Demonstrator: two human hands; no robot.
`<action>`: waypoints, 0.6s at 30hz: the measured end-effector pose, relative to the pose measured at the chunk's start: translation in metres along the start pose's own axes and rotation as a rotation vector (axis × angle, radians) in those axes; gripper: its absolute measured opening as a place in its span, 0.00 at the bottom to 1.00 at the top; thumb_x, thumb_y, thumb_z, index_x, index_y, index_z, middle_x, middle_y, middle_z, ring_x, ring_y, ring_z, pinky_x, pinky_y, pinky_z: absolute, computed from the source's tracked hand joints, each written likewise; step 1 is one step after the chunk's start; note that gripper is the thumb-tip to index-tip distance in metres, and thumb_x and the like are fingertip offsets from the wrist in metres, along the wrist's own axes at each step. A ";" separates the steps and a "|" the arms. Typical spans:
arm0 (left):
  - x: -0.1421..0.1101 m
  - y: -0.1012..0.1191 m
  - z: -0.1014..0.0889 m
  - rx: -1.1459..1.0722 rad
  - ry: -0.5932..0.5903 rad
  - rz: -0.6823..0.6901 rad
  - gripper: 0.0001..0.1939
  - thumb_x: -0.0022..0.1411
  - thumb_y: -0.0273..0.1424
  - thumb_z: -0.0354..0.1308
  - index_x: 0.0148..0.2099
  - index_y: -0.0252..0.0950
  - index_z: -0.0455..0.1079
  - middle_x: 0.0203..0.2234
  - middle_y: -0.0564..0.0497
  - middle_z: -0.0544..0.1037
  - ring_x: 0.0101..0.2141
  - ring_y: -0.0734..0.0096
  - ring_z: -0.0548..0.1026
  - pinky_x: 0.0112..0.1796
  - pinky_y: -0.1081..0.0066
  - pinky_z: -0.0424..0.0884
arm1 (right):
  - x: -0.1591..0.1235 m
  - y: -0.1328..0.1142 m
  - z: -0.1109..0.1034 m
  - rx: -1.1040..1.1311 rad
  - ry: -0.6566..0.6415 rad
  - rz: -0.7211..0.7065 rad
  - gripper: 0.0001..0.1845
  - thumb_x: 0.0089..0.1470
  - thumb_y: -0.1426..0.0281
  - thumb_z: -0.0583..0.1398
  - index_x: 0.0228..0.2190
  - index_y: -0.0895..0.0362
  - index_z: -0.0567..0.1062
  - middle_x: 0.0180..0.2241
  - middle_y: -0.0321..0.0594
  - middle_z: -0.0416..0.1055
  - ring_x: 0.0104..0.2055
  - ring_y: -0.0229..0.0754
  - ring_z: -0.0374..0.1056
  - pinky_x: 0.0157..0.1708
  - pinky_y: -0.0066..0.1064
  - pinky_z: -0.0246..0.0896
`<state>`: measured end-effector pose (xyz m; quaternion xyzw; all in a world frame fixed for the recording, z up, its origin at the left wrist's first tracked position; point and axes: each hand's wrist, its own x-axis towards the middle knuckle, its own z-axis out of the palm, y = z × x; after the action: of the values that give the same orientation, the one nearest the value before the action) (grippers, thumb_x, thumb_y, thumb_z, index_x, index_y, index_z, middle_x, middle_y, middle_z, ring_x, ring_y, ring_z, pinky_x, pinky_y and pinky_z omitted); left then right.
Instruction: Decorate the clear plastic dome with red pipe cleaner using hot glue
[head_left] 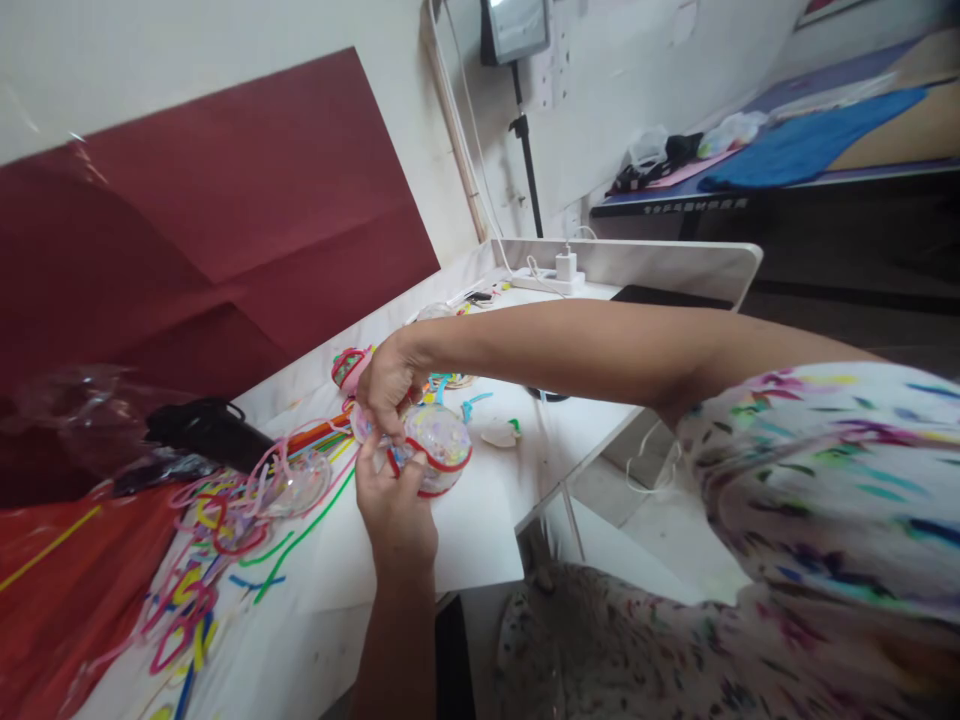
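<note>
A clear, rounded plastic ball (439, 432) with small coloured bits on or in it and a red fuzzy pipe cleaner (450, 466) along its edge is over the white table. My left hand (397, 515) grips its near left side, thumb and fingers closed. From above, my right hand (390, 385) reaches in with bent, pinched fingers at the same side, close to my left fingertips. What the right fingers pinch is hidden. Just behind my right hand sits a pink and green piece with red trim (349, 370). A small white piece with a green tip (501, 432) lies to the right.
Loose pipe cleaners (217, 530) lie tangled on the left of the table, beside a black object (206, 432) and clear plastic wrap. A white power strip (547, 280) stands at the back edge. A lamp on a stand (517, 30) rises behind.
</note>
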<state>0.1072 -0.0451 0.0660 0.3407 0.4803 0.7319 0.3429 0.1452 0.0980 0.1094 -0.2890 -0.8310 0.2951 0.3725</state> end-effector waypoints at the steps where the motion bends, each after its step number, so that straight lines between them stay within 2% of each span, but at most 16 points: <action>1: -0.001 0.000 -0.001 -0.005 0.001 -0.014 0.35 0.41 0.27 0.68 0.55 0.36 0.68 0.41 0.44 0.80 0.42 0.59 0.80 0.44 0.64 0.75 | -0.002 0.007 0.009 -0.018 0.007 -0.015 0.28 0.47 0.65 0.71 0.07 0.59 0.66 0.10 0.26 0.63 0.22 0.32 0.71 0.21 0.26 0.52; 4: -0.002 0.000 -0.004 -0.045 -0.035 -0.031 0.33 0.44 0.28 0.66 0.56 0.37 0.68 0.44 0.43 0.80 0.45 0.57 0.79 0.46 0.62 0.74 | -0.008 0.020 0.030 -0.055 0.111 -0.029 0.30 0.47 0.63 0.72 0.06 0.59 0.65 0.11 0.27 0.64 0.22 0.31 0.71 0.20 0.25 0.51; 7: -0.001 0.000 -0.006 -0.159 -0.061 -0.052 0.23 0.52 0.33 0.61 0.51 0.35 0.72 0.47 0.42 0.80 0.51 0.56 0.77 0.51 0.60 0.72 | -0.010 0.026 0.038 -0.058 0.234 -0.041 0.28 0.44 0.64 0.74 0.07 0.58 0.67 0.10 0.26 0.63 0.20 0.28 0.68 0.20 0.24 0.50; 10: 0.000 -0.002 -0.006 -0.191 -0.031 -0.070 0.16 0.57 0.32 0.60 0.48 0.35 0.74 0.46 0.42 0.81 0.52 0.58 0.77 0.52 0.62 0.72 | -0.007 0.033 0.041 -0.042 0.198 -0.021 0.24 0.39 0.66 0.76 0.09 0.58 0.69 0.10 0.24 0.62 0.19 0.27 0.68 0.21 0.24 0.52; 13: 0.000 -0.003 -0.004 -0.178 -0.026 -0.091 0.15 0.58 0.28 0.62 0.49 0.37 0.75 0.43 0.43 0.83 0.49 0.59 0.79 0.50 0.64 0.75 | -0.002 0.040 0.041 -0.018 0.181 0.045 0.23 0.35 0.66 0.77 0.10 0.59 0.70 0.12 0.24 0.66 0.22 0.29 0.70 0.23 0.24 0.55; 18: 0.000 -0.001 -0.001 -0.224 -0.003 -0.177 0.16 0.61 0.22 0.58 0.51 0.35 0.75 0.38 0.45 0.84 0.41 0.65 0.82 0.46 0.67 0.77 | 0.003 0.035 0.025 0.037 0.184 0.171 0.28 0.47 0.55 0.68 0.10 0.62 0.69 0.19 0.27 0.74 0.29 0.34 0.75 0.29 0.30 0.59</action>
<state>0.1064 -0.0453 0.0646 0.2574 0.4233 0.7473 0.4428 0.1332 0.1160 0.0721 -0.3778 -0.7601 0.3133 0.4259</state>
